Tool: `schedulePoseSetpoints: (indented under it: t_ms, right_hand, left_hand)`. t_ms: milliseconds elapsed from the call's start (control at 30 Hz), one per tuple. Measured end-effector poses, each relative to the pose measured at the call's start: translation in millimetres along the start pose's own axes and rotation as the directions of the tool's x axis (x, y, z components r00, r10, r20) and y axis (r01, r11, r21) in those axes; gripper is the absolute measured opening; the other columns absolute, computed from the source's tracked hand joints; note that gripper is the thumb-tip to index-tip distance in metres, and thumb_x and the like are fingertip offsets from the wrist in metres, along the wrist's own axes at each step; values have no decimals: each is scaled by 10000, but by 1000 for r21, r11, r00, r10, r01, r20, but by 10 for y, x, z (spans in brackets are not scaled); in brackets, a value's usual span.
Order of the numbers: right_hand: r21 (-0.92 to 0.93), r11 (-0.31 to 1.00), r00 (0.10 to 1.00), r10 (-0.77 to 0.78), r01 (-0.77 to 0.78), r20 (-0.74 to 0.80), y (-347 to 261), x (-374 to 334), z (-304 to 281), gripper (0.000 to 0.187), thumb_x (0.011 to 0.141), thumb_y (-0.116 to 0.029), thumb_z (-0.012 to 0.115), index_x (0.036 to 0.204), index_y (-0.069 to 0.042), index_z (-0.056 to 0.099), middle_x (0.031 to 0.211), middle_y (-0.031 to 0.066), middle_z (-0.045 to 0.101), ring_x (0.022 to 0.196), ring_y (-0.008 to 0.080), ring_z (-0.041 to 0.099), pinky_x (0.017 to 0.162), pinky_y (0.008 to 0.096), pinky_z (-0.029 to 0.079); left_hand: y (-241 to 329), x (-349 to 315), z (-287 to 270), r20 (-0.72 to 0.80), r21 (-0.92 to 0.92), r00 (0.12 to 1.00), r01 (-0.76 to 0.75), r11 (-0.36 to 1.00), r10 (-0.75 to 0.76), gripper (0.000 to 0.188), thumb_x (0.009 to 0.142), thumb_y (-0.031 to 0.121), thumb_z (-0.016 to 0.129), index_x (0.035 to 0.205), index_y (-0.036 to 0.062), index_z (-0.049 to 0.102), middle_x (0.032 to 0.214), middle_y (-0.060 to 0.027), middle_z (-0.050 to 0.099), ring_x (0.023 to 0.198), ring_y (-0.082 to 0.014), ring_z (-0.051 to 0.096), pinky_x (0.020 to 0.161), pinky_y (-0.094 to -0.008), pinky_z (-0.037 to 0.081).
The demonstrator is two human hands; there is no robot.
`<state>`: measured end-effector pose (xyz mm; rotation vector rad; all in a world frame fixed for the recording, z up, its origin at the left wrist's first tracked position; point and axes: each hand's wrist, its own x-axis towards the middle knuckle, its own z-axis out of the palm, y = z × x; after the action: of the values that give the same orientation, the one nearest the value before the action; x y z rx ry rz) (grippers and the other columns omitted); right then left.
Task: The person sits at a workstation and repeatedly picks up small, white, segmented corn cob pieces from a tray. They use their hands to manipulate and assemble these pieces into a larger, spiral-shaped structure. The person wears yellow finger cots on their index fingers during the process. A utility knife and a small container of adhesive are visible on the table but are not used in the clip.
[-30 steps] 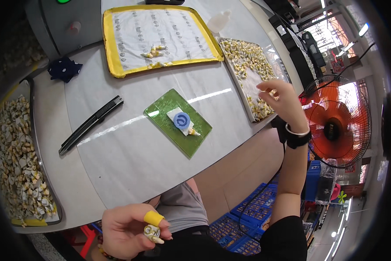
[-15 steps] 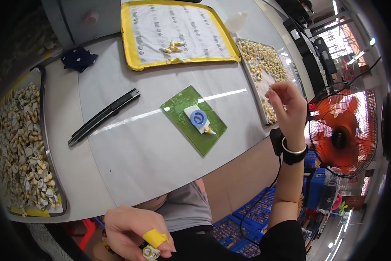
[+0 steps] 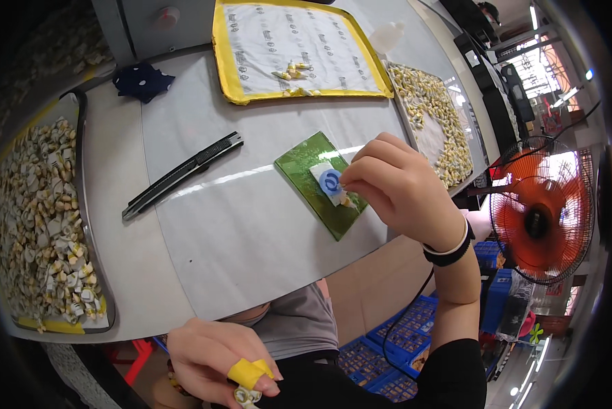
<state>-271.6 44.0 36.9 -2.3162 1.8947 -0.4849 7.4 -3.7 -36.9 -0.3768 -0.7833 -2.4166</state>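
Observation:
At the near edge of the table my left hand [image 3: 217,358] is closed on a small white-and-yellow piece [image 3: 247,395], and yellow tape wraps one finger. My right hand [image 3: 405,187] reaches over a green rectangular plate [image 3: 308,163]. Its thumb and fingers are pinched together at the right side of a blue round piece [image 3: 329,181]. That blue piece lies on a white pad [image 3: 333,198] on the plate. What the pinched fingertips hold, if anything, is too small to make out. Beside the pad, partly behind my fingers, lies a small yellowish piece [image 3: 348,202].
A box cutter [image 3: 183,174] and a dark dotted cloth [image 3: 142,83] lie to the left. Trays of small white-and-yellow pieces stand at left [image 3: 88,225] and right [image 3: 415,129]. A yellow-rimmed tray [image 3: 231,92] is at the back. An orange fan [image 3: 538,218] stands at right.
My right hand has moved left, from beside the right tray to the blue piece on the green plate. My left hand keeps its hold. The whole view has shifted slightly.

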Motion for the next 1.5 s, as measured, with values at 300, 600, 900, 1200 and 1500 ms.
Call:
schedulePoseSetpoints:
  t_ms: [300,600,900,1200,1500]
  right_hand:
    - [70,996,990,56,-47,-132,-112,-41,31,152,681,39,683,795,-41,624,718,60,585,673,225,572,582,312,463]
    - [764,612,962,20,204,-273,-753,-253,127,166,686,97,673,844,51,656,737,123,634,635,243,624,560,288,503]
    - [745,648,974,23,157,-226,-911,-319,183,164,687,29,748,797,-17,635,753,105,647,610,236,619,525,302,512]
    - [729,611,950,-157,309,-271,-855,-210,205,112,727,58,706,792,47,615,785,155,635,621,260,606,523,307,508]
    - [732,613,954,-197,298,-224,-862,-157,153,116,721,67,701,799,50,618,792,164,636,622,267,608,535,313,512]
  left_hand:
    - [3,-23,135,-160,412,986,19,911,52,350,661,151,836,866,-64,651,786,-198,659,726,-275,648,669,-398,575]
    - [-44,49,232,-99,853,972,-28,520,213,418,580,131,875,932,20,680,893,-59,666,780,-215,644,647,-276,537]
    - [-27,104,268,-75,883,984,-9,470,160,370,589,145,869,892,49,679,877,-34,665,756,-209,652,635,-276,547]
    - [79,172,326,-43,914,989,-18,405,140,302,602,114,856,827,43,666,814,-55,654,740,-240,661,631,-295,571]
    - [107,184,338,-64,899,987,-8,437,150,291,610,97,847,826,40,661,808,-61,661,740,-235,659,650,-306,583]
